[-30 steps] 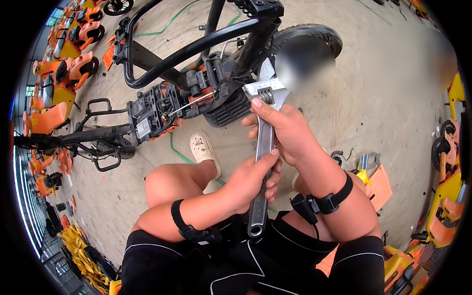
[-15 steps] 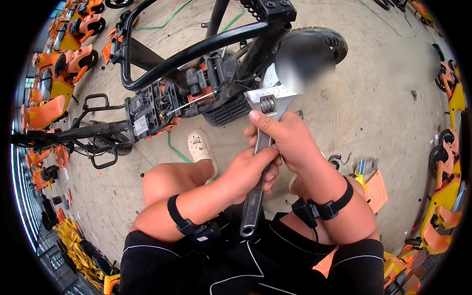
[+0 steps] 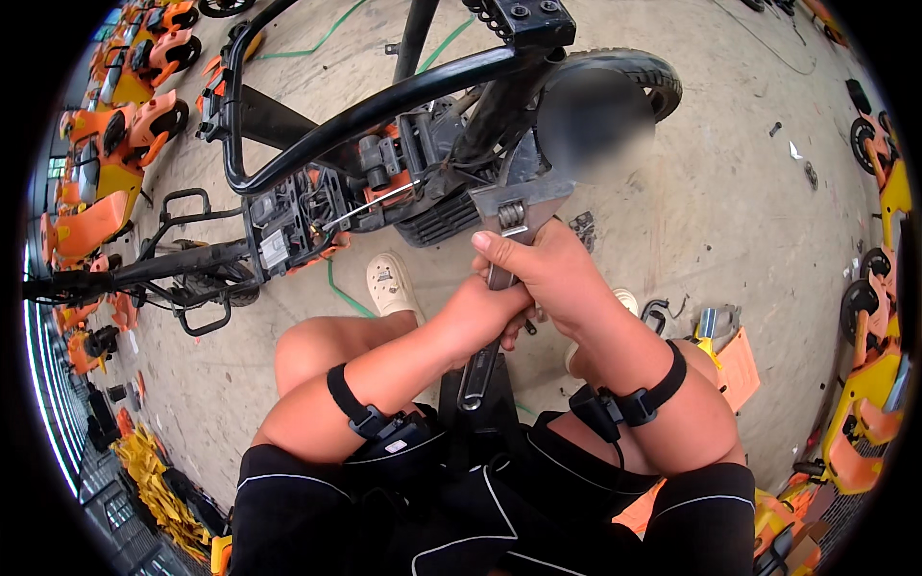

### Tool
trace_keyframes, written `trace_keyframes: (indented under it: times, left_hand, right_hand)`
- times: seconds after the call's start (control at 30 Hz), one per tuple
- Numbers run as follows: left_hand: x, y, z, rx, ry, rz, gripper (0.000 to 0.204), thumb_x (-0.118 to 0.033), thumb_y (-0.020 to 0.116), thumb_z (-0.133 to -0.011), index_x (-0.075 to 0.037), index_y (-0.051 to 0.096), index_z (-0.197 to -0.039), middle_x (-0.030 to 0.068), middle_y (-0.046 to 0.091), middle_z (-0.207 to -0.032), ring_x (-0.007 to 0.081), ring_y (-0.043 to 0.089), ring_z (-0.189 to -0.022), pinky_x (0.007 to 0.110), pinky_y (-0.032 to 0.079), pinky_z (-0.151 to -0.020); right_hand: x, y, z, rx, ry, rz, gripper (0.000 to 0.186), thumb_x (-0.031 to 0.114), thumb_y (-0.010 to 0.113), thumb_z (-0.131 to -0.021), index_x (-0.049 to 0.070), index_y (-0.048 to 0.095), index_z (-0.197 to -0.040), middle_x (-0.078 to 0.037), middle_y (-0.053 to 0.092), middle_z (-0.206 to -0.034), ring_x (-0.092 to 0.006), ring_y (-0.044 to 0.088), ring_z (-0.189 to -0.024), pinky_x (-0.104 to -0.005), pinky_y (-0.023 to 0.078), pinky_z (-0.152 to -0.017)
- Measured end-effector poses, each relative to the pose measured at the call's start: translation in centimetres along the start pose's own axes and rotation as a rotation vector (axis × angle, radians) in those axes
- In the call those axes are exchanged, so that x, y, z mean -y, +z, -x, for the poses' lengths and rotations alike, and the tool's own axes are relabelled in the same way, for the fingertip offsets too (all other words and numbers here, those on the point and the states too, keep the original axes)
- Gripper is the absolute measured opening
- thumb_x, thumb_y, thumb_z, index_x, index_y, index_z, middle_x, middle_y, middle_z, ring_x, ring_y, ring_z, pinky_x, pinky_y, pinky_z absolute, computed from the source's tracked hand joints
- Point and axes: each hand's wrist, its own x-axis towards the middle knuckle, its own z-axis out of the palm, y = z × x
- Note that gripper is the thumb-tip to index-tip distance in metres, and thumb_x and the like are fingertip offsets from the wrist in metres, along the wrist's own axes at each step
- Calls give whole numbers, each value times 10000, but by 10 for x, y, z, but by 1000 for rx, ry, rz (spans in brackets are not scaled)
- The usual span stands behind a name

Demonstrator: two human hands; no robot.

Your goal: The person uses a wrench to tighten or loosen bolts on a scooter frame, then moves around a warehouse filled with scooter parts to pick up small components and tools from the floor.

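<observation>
Both my hands grip a large metal adjustable wrench (image 3: 478, 376). Its wide head with the adjusting screw points away from me, toward the wheel side of a vehicle lying over on the floor. My right hand (image 3: 540, 266) is wrapped just below the head, thumb laid along the near side. Below it, my left hand (image 3: 488, 309) closes round the handle, the two hands touching. The handle's holed end hangs above my lap. Beyond the head is a tyre (image 3: 663, 82); its hub is blurred out, so I cannot tell whether the jaws touch anything there.
A black tubular frame (image 3: 384, 104) arches over exposed wiring and parts at the far left. On the floor to my right lie an orange panel (image 3: 738, 370) and small loose parts. Rows of orange-yellow two-wheelers (image 3: 101, 202) line both sides. A green strap (image 3: 344, 293) lies beside my left shoe.
The wrench's holed end has moved away from my lap and its head has tilted, now looking darker. Both hands still hold it, my right shifted slightly left.
</observation>
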Motion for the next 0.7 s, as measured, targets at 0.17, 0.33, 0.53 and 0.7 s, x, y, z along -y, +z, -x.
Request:
trace_keyframes:
  times: [0.17,0.33,0.53,0.7]
  left_hand:
    - [9,-10,-12,-48,60,-92,232,-246,631,-894,-31,580,-824,35,520,-581,146,515,-455,291,440,-459]
    - [12,-18,-20,-71,137,-135,229,-235,638,-883,-24,569,-830,46,525,-584,146,496,-427,287,418,-424]
    - [11,-18,-18,-64,169,-118,214,-217,629,-896,-28,560,-825,39,502,-557,152,490,-421,292,417,-424]
    - [8,-10,5,-53,72,-67,232,-219,598,-933,-33,546,-805,34,497,-560,152,491,-431,297,429,-444]
  right_hand:
    - [-10,2,-10,-17,-93,-20,360,291,711,-899,-55,615,-882,-116,646,-709,-188,624,-498,-312,500,-360]
    - [-18,7,-16,-29,-161,-109,283,231,696,-904,-38,614,-880,-106,645,-720,-184,629,-538,-311,490,-360]
    - [-16,12,-15,-67,-172,-48,254,194,684,-899,-41,596,-862,-106,620,-683,-196,601,-459,-323,492,-349]
    - [-5,13,-2,-87,-69,2,286,227,707,-882,-44,625,-843,-108,632,-689,-183,594,-454,-298,469,-368]
